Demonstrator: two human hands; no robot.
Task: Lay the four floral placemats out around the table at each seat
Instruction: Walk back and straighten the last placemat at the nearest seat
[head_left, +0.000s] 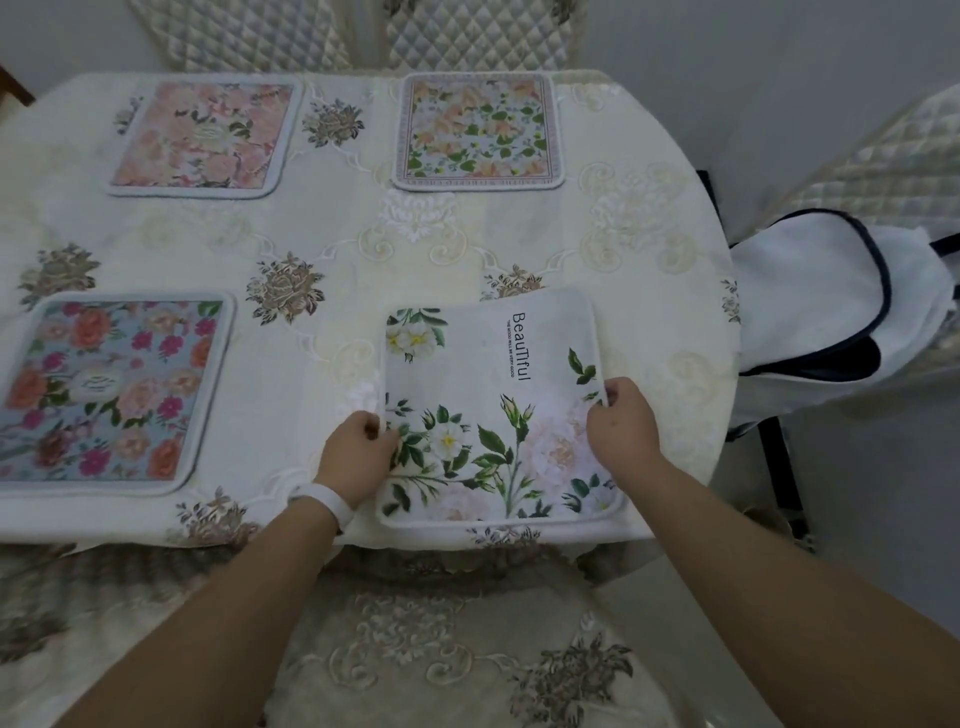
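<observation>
Both hands grip the white placemat, the one printed with white and blush flowers, green leaves and the word "BeauTiful" running sideways. It lies at about 5 o'clock on the tabletop, near the edge closest to the camera. The left hand pinches the mat's left edge, its fingers closed on the border with the thumb on top; a white band circles that wrist. The right hand pinches the right edge the same way, fingers curled over the border, which lifts slightly there. The rest of the mat appears to rest on the cloth.

Three other mats lie flat and untouched. The blue placemat, with red, orange and magenta blooms, sits at 8 o'clock, well apart from the left hand. The pink placemat lies at 11 o'clock, and the peach-and-green placemat, with a patterned border, at 1 o'clock, both close to the far edge.

A cream embroidered tablecloth with brown flower motifs covers the tabletop and hangs over the near side. Quilted chair backs stand beyond the far edge. At 3 o'clock, off the tabletop, a white bag with dark trim rests on a chair
</observation>
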